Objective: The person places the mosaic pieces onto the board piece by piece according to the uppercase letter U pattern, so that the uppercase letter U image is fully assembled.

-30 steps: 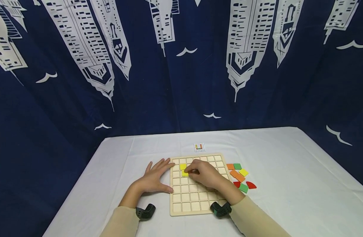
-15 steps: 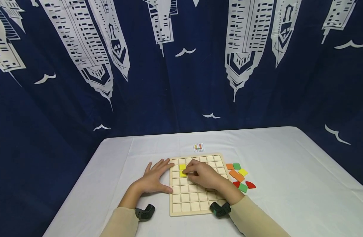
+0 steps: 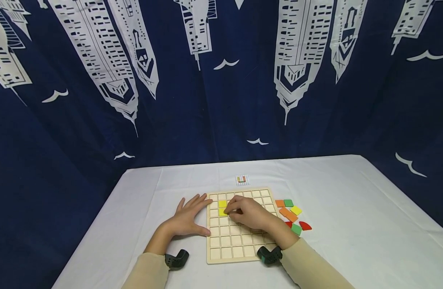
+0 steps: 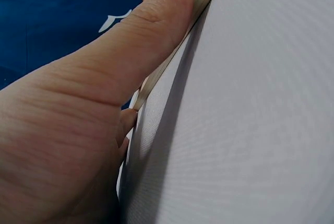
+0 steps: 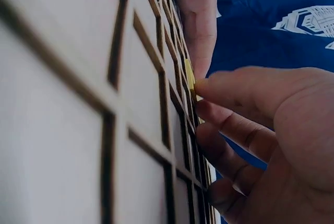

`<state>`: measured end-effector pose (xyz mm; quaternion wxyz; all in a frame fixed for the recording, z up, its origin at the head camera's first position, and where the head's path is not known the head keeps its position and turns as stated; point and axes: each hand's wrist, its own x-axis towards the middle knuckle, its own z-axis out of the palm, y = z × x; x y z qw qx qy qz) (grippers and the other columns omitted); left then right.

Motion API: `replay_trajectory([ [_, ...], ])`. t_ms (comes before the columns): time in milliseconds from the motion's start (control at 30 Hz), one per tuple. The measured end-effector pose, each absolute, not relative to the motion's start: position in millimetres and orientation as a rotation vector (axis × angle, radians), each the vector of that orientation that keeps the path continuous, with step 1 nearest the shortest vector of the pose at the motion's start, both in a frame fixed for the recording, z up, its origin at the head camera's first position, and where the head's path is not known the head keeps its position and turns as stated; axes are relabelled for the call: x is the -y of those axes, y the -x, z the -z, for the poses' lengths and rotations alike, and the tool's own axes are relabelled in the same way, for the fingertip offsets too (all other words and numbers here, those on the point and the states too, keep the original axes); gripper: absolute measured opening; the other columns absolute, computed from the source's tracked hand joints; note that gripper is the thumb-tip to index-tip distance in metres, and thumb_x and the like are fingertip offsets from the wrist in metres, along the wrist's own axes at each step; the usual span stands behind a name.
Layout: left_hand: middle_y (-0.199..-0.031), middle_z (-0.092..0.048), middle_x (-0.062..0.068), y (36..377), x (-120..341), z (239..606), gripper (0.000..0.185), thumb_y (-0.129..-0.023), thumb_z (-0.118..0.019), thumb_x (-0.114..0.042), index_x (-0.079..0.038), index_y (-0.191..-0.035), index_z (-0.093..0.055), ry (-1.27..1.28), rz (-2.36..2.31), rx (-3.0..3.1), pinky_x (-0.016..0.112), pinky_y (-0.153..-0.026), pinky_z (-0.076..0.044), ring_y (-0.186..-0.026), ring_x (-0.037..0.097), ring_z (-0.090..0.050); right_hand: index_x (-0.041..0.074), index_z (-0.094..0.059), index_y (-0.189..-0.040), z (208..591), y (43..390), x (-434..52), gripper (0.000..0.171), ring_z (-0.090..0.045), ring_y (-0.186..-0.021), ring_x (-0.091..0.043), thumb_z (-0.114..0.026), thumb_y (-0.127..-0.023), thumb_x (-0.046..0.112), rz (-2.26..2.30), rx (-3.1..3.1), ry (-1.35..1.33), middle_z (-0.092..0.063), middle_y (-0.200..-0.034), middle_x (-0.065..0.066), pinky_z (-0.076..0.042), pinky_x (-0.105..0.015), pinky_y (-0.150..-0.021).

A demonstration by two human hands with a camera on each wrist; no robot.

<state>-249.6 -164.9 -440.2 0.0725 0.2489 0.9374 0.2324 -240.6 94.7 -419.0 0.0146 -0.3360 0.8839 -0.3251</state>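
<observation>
A wooden grid board (image 3: pixel 239 241) lies on the white tablecloth. One yellow square tile (image 3: pixel 223 203) sits in a cell near its far left. Directly below it lies a second yellow tile (image 3: pixel 222 212), and my right hand (image 3: pixel 231 209) holds its edge with curled fingertips. In the right wrist view a fingertip (image 5: pixel 209 85) meets that yellow tile (image 5: pixel 189 79) on the board (image 5: pixel 78 78). My left hand (image 3: pixel 192 208) lies flat on the cloth, thumb against the board's left edge (image 4: pixel 172 57).
Loose tiles lie right of the board: orange (image 3: pixel 280 203), green (image 3: pixel 288 202), yellow (image 3: pixel 296 210), a longer orange (image 3: pixel 289 215), red (image 3: pixel 305 226), green (image 3: pixel 296 229). A small pattern card (image 3: pixel 242 180) lies beyond the board. A dark blue curtain hangs behind the table.
My right hand has shifted the second yellow tile slightly left, so it now lines up under the first one. The left hand has stayed put.
</observation>
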Motion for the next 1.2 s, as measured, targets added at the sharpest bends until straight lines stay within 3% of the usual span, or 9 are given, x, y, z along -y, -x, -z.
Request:
replay_trajectory([
  [200, -0.162, -0.019, 0.003, 249, 163, 439, 0.104, -0.060, -0.079, -0.062, -0.028, -0.148, -0.035, -0.725, -0.703, -2.818, 0.065, -0.116, 0.007, -0.151, 0.031, -0.010, 0.015, -0.069, -0.115, 413, 243, -102, 0.026, -0.060, -0.103, -0.016, -0.066, -0.090, 0.012, 0.970, -2.640, 1.079, -0.064, -0.117, 0.004, -0.052, -0.028, -0.091],
  [500, -0.161, -0.020, 0.007, 250, 164, 441, 0.105, -0.060, -0.080, -0.062, -0.025, -0.148, -0.036, -0.741, -0.698, -2.826, 0.066, -0.116, 0.004, -0.150, 0.034, -0.012, 0.013, -0.068, -0.119, 397, 247, -122, 0.030, -0.063, -0.096, -0.017, -0.066, -0.089, 0.011, 1.067, -2.542, 1.069, -0.067, -0.118, -0.005, -0.052, -0.024, -0.083],
  [767, -0.162, -0.020, 0.005, 251, 165, 441, 0.105, -0.060, -0.080, -0.061, -0.025, -0.148, -0.036, -0.754, -0.702, -2.830, 0.065, -0.116, 0.006, -0.151, 0.032, -0.011, 0.016, -0.065, -0.122, 377, 250, -152, 0.033, -0.063, -0.099, -0.019, -0.067, -0.090, 0.015, 1.095, -2.563, 0.973, -0.065, -0.121, -0.009, -0.053, -0.030, -0.082],
  [1033, -0.162, -0.020, 0.004, 250, 164, 442, 0.106, -0.058, -0.079, -0.063, -0.028, -0.148, -0.036, -0.731, -0.707, -2.833, 0.064, -0.116, 0.007, -0.151, 0.031, -0.011, 0.024, -0.067, -0.115, 368, 257, -187, 0.029, -0.062, -0.093, -0.018, -0.071, -0.087, 0.024, 1.097, -2.634, 0.840, -0.068, -0.115, -0.006, -0.055, -0.028, -0.074],
  [1200, -0.162, -0.020, 0.003, 251, 165, 444, 0.106, -0.057, -0.079, -0.064, -0.029, -0.148, -0.036, -0.723, -0.715, -2.834, 0.064, -0.116, 0.007, -0.151, 0.030, -0.010, 0.020, -0.069, -0.114, 366, 258, -204, 0.027, -0.061, -0.090, -0.018, -0.070, -0.087, 0.020, 1.060, -2.680, 0.796, -0.069, -0.112, -0.009, -0.054, -0.025, -0.073],
])
